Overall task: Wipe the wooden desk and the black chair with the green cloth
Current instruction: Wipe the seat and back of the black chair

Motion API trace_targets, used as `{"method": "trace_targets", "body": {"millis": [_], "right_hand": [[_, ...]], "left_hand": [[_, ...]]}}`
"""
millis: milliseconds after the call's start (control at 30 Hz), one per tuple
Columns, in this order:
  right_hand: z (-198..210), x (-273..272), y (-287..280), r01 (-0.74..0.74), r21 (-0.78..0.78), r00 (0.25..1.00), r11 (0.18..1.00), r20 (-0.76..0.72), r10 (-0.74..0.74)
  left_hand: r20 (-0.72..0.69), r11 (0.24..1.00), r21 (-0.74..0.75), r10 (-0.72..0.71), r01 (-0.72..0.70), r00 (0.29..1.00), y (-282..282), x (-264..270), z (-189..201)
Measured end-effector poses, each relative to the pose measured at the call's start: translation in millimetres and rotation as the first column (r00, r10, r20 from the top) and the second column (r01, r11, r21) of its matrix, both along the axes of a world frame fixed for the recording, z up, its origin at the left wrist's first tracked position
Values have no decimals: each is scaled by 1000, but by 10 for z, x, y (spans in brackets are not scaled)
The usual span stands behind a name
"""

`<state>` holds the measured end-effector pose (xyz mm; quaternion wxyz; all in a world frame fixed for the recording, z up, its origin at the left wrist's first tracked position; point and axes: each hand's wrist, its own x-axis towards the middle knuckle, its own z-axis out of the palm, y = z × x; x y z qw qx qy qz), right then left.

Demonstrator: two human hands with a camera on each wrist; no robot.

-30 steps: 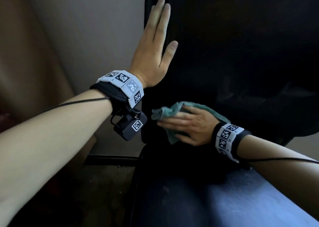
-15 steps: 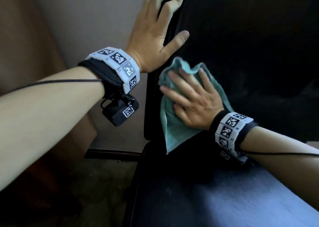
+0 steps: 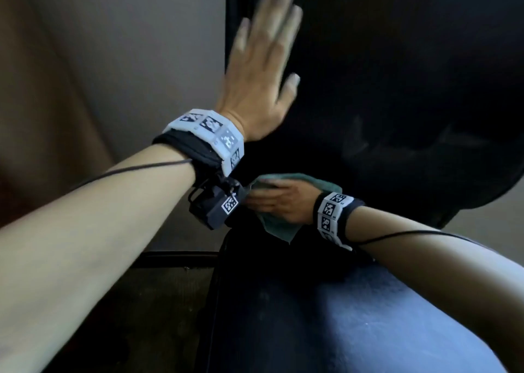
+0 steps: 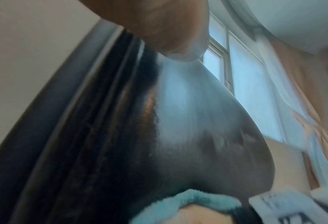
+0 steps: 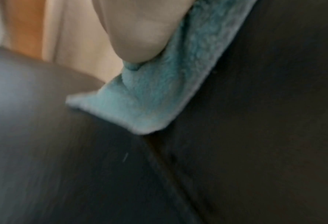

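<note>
**Chair wipe underway, bench status unknown**

Right hand (image 3: 279,204), centre of the head view, fingers laid over the green cloth (image 3: 279,226) and pressing it to the lower backrest of the black chair (image 3: 397,89), just above the seat crease. Right wrist view agrees: cloth sits between palm and backrest, one corner hanging free toward the seat. Whether the fingers curl round the cloth or lie flat on it I can't tell; motion blur, and the left wrist camera covers the fingertips.

Left hand (image 3: 262,72), upper centre, fingers straight and loosely spread, holding nothing, flat against the backrest near its left edge. Looks like bracing.

Progress, my read: chair step is active, low on the backrest. Can't judge how much of the backrest or seat is already clean, no visible marks either way.

Hard to see:
- wooden bench not in any view, so done or pending is unknown
- backrest top and right side cut off, surface nearly featureless black
- both wrist views blurred
- chair legs and base out of frame
</note>
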<state>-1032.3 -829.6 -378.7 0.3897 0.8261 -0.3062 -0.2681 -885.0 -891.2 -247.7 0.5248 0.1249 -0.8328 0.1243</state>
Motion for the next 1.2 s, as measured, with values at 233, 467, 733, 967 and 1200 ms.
{"method": "trace_targets", "body": {"millis": [233, 467, 733, 967, 1200], "right_hand": [[100, -172, 86, -17, -61, 993, 998, -117, 10], [1140, -920, 765, 449, -606, 802, 656, 598, 3], [253, -632, 576, 540, -624, 736, 565, 675, 42], [-76, -859, 619, 132, -468, 947, 874, 319, 28], [275, -1144, 627, -4, -370, 985, 929, 158, 67]], "left_hand": [[241, 949, -267, 235, -169, 941, -43, -89, -18], [166, 963, -237, 174, -132, 971, -39, -136, -26], [171, 913, -199, 389, -355, 905, 123, -251, -83], [154, 858, -181, 507, -480, 848, 271, -413, -217], [140, 886, -182, 452, -426, 881, 160, -480, -232]]}}
